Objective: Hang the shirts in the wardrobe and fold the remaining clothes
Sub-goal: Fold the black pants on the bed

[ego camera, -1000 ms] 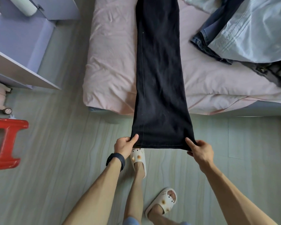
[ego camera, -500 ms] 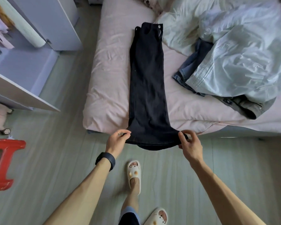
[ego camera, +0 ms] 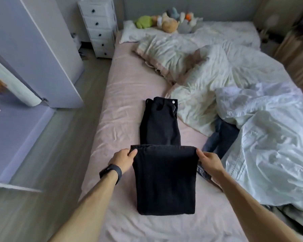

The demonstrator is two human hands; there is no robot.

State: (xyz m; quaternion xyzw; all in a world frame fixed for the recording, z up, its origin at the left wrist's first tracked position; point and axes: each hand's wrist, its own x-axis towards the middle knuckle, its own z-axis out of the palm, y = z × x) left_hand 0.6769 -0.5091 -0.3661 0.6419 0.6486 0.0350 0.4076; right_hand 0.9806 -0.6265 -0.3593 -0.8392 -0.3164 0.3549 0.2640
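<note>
Left hand [ego camera: 123, 158]: fingers pinch the hem's left corner.
Right hand [ego camera: 208, 160]: fingers pinch the right corner.
Black trousers [ego camera: 164, 180]: on the bed [ego camera: 122, 95], legs doubled back toward the waistband (fold nearest the viewer).
Pale shirt [ego camera: 269, 145]: heaped to the right.
Soft toys [ego camera: 166, 21]: at the far end.

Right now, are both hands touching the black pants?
Touching. The head view shows the left hand pinching one corner of the folded-over end of the black pants, and the right hand gripping the other corner.
</note>
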